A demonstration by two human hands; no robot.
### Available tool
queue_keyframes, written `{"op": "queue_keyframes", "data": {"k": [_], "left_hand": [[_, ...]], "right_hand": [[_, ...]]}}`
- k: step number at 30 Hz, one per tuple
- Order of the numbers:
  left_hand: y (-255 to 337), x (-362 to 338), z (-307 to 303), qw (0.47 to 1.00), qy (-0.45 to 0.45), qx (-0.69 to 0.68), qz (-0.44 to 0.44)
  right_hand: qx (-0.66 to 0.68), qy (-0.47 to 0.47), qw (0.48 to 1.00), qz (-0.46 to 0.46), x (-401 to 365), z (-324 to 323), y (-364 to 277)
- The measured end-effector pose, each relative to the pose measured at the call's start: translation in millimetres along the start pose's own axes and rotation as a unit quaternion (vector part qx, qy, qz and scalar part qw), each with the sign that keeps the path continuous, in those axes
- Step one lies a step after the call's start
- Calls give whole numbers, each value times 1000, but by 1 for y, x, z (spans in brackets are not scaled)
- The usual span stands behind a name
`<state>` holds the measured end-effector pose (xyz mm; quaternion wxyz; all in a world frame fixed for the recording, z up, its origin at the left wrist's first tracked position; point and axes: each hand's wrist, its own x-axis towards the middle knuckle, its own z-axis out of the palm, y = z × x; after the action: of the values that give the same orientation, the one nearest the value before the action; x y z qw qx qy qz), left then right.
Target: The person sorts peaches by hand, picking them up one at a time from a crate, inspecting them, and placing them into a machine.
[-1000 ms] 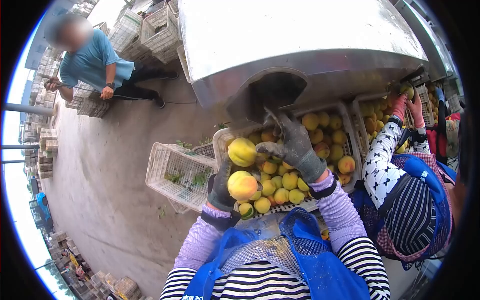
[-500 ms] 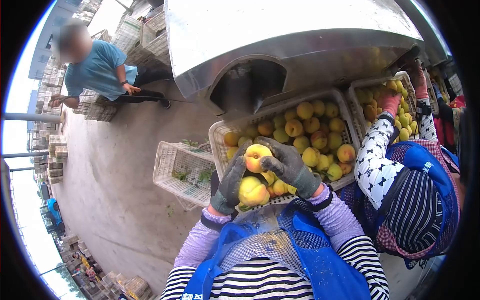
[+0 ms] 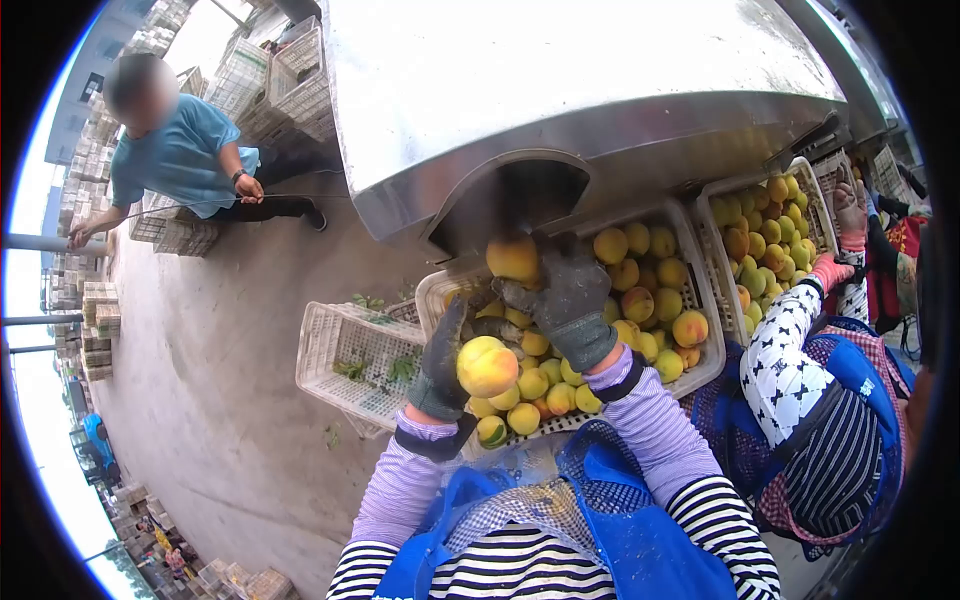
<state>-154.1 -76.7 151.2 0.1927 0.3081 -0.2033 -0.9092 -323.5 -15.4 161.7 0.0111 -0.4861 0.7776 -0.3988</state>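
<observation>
At the centre of the frame, the left hand (image 3: pixel 438 368) has its grip clenched around a large peach (image 3: pixel 487 366), just above the crate (image 3: pixel 706 318). The right hand (image 3: pixel 568 300) grasps a second peach (image 3: pixel 513 257) with the fingertips only, at the dark opening (image 3: pixel 535 195) of the machine (image 3: pixel 600 80). I think this light grip may slip, so the fruit could fall and bruise.

Outdoor daylight — bare concrete floor (image 3: pixel 220 350), stacked crates (image 3: pixel 260 70) behind, steel machine hood (image 3: pixel 560 80) overhead.

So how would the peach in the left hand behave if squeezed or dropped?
Probably firm but bruisable: the peach looks ripe, yellow with a blush, so the left hand should use a gentle grip. Round, it would likely roll on the ground; nested among fruit in the crate it should settle.
</observation>
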Motion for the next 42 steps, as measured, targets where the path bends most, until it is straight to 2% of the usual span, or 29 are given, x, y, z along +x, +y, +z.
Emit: {"op": "queue_keyframes", "data": {"k": [1,3,5,6,9,10,12,13,14,15,17,18,21,22,24,25,26,27,29,30,31,33,35,37,38,40,41,42], "left_hand": [[-2,3,-8,1000,22,-5,12],[0,-1,-11,1000,11,14,11],[0,5,-18,1000,18,15,19],[3,7,-12,998,26,-47,20],[6,1,-11,990,-11,-124,63],[3,2,-16,989,-42,-119,83],[0,-10,2,989,-1,-13,144],[-6,-15,11,985,17,43,168],[-14,-17,10,968,-2,139,209],[-20,-21,15,977,-7,103,184],[-25,-33,25,990,-13,31,138],[-30,-33,19,995,28,51,83],[-40,-41,17,966,-9,224,131],[-38,-39,15,976,-61,178,106],[-41,-39,11,982,-67,151,91],[-43,-40,10,984,-71,138,81],[-43,-38,9,960,-12,265,86],[-46,-37,5,951,24,287,113],[-50,-37,-2,924,101,328,168],[-47,-46,10,909,108,331,227],[-45,-48,13,887,93,381,244],[-42,-50,15,835,70,471,275],[-36,-42,17,853,75,432,283],[-34,-30,16,856,81,416,295],[-33,-25,16,879,99,357,299],[-28,-16,14,913,136,238,303],[-26,-13,8,913,148,246,290],[-22,-13,-3,913,163,254,275]], "right_hand": [[-24,-38,999,25,14,20,7],[-69,-122,987,80,40,48,20],[-64,-60,996,11,59,64,31],[-61,-22,998,-25,65,65,26],[57,-16,998,-7,38,30,8],[94,-73,993,-9,21,16,0],[164,-184,969,-8,-24,-9,-12],[190,-196,962,21,-44,-15,-15],[215,-205,953,49,-62,-17,-20],[241,-216,943,75,-73,-19,-20],[211,-180,961,15,-82,-20,-10],[198,-161,967,-13,-85,-21,-5],[157,-148,971,-99,-87,-32,7],[204,-156,964,-71,-86,-37,11],[297,-173,939,-23,-85,-45,13],[290,-194,937,-9,-88,-45,12],[282,-212,936,8,-93,-43,12],[273,-232,933,22,-97,-42,12],[244,-206,947,36,-96,-41,4],[202,-198,958,45,-94,-44,-3],[160,-191,967,57,-91,-45,-6],[156,-126,979,24,-88,-39,-5],[148,-60,987,5,-79,-32,-8],[107,-43,993,-13,-66,-24,-6],[87,-36,995,-22,-57,-19,-5],[25,-53,998,23,-25,-12,-9],[-5,-60,997,45,-7,-5,-8],[-21,6,1000,-8,11,15,3]]}}
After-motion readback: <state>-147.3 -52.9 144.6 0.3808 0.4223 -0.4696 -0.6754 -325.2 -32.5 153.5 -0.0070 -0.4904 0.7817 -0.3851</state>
